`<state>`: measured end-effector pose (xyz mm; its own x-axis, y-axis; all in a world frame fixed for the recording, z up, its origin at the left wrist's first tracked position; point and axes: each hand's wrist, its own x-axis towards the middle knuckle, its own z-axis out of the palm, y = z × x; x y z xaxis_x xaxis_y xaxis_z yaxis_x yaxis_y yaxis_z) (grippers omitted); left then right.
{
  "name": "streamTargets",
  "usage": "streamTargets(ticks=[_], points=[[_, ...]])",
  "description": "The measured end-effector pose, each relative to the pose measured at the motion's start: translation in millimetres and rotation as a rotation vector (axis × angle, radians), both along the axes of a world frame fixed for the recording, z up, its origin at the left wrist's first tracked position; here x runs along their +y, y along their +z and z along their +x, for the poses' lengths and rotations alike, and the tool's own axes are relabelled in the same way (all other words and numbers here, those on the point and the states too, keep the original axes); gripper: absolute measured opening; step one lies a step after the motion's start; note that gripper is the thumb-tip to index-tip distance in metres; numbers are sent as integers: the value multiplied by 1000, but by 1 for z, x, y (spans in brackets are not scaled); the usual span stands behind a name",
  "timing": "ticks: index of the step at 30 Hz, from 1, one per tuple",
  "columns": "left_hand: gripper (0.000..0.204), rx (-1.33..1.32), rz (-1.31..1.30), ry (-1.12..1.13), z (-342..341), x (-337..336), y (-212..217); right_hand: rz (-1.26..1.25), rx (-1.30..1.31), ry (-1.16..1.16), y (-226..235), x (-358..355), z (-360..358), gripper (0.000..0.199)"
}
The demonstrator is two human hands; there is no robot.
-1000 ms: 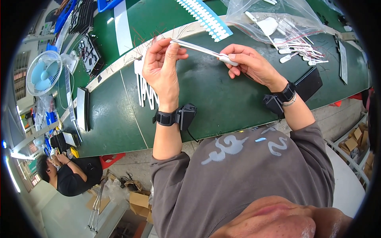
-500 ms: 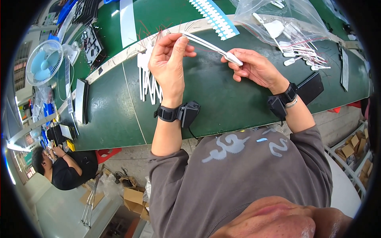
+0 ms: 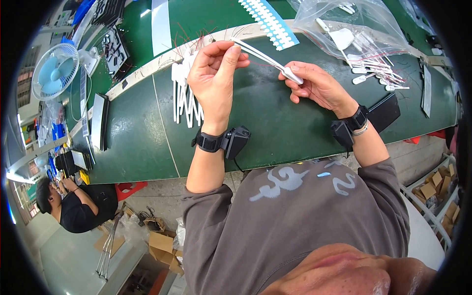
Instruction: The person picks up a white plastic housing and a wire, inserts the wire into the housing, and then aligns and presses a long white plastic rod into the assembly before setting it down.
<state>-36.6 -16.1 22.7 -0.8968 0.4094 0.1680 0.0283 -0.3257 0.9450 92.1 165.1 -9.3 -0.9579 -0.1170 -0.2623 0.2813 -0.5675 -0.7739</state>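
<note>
My right hand (image 3: 319,86) is closed around the wide end of a white long-stemmed part (image 3: 261,55), its thumb on top. Two slim white lengths run from that end up to my left hand (image 3: 215,73), whose thumb and forefinger pinch at the far tip. The exact hold there is partly hidden by the fingers. A thin red wire (image 3: 262,62) stretches slack between both hands, just below the white lengths. Beside and behind my left wrist lies a bunch of similar white long-stemmed parts (image 3: 178,73), with fine red wires sticking up beyond them.
A clear plastic bag (image 3: 364,24) and a pile of white paddle-ended parts (image 3: 376,69) lie at the far right. A blue sheet of white stickers (image 3: 270,24) is at the back. A blue fan (image 3: 55,71) stands left, and another person (image 3: 81,206) sits beyond the green table (image 3: 132,142).
Both hands and the white part appear slightly farther right in the picture, while the surroundings have shifted a little too. The grips look the same.
</note>
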Motion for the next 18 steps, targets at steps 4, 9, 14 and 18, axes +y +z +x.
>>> streamTargets(ticks=[4,9,14,18], points=[[16,-31,-12,-22,-1,-1,2,22,7,-5,0,1,0,33],[17,38,-86,-50,-4,-3,0,-10,-26,-5,0,2,1,31],[13,218,-199,20,-5,-7,-5,-16,-49,18,2,5,2,30],[10,257,-225,61,-7,-6,-6,-23,-52,18,0,4,2,29]])
